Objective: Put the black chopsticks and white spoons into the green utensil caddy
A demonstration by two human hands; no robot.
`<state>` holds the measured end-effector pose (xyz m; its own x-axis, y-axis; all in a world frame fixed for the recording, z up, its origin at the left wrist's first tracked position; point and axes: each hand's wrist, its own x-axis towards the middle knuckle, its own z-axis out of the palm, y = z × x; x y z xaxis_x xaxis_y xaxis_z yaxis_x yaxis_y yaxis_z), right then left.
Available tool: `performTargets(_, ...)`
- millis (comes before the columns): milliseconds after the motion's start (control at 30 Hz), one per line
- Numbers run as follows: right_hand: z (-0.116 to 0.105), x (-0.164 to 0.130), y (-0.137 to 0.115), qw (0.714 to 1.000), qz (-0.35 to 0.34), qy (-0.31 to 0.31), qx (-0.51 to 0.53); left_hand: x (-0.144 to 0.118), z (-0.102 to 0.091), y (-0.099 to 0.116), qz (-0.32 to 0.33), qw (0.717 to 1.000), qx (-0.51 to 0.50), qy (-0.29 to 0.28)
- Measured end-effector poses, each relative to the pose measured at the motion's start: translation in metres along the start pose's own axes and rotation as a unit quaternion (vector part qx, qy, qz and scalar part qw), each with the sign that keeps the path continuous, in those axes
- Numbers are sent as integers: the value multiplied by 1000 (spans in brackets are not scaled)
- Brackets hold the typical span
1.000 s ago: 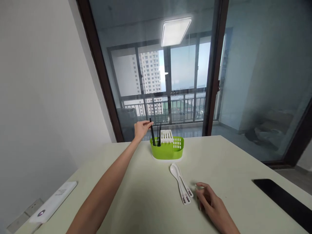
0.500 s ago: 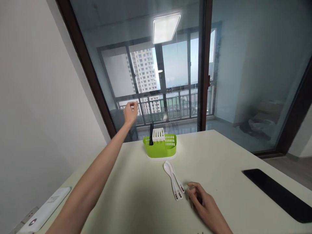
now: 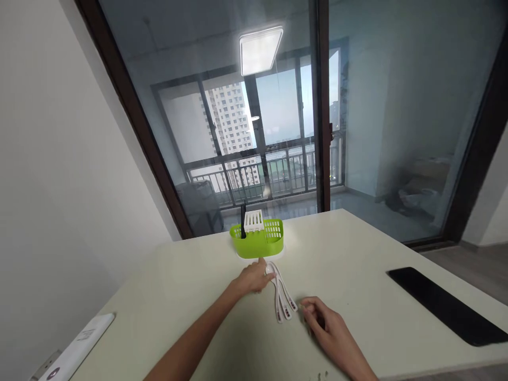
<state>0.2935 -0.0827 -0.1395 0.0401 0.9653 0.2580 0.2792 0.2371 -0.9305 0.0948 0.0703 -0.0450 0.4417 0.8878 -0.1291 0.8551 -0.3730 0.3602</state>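
Several white spoons [image 3: 282, 304] with patterned handle ends lie fanned out on the table. At their bowl end, my left hand [image 3: 254, 275] has its thumb and fingers closed around a spoon bowl. My right hand [image 3: 327, 325] rests on the table just right of the handle ends, apart from them. Its fingers are loosely curled, with a gap between thumb and index finger and nothing seen in them. Behind the spoons stands a green cutlery basket [image 3: 254, 247] on a white base. Black chopsticks [image 3: 243, 222] stand upright in its left part, beside a white slotted piece [image 3: 253, 220].
A black flat mat [image 3: 444, 304] lies on the right side of the pale table [image 3: 190, 264]. At the left edge is a white flat object [image 3: 85, 344]. Beyond the table rises a glass sliding door with a dark frame [image 3: 323, 106]; a wall stands left.
My left hand has come down from above and left of the basket to the spoon bowls and closed there. The spoon handles are spread slightly wider. My right hand has hardly moved.
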Motion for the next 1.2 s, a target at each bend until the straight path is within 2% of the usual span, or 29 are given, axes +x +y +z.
performTargets(67, -1, 0, -3, 1000, 0, -1, -2, 8, 9, 2, -32, 999, 21, 4)
performTargets(267, -5, -2, -8, 1000, 6, -2, -2, 23, 15, 9, -91, 994, 49, -29)
performTargets(500, -8, -4, -6, 1000, 5, -12, -10, 23, 27, 7, -64, 995, 75, -3)
performTargets(700, -7, -3, -2, 1000, 7, -21, -13, 10, 19, -5, -69, 995, 75, 11)
performTargets(833, -7, -3, -2, 1000, 7, -19, -15, 9, 17, 6, -68, 993, 85, 51)
performTargets(1000, -8, -3, -3, 1000, 11, -16, -13, 8, 21, 29, -50, 991, 122, 36)
performTargets(1100, -8, -4, -5, 1000, 11, -13, -17, 4, 20, 30, -52, 991, 119, 37)
performTargets(1200, -9, -4, -7, 1000, 9, -7, -16, -1, 13, 19, -61, 993, 99, 32)
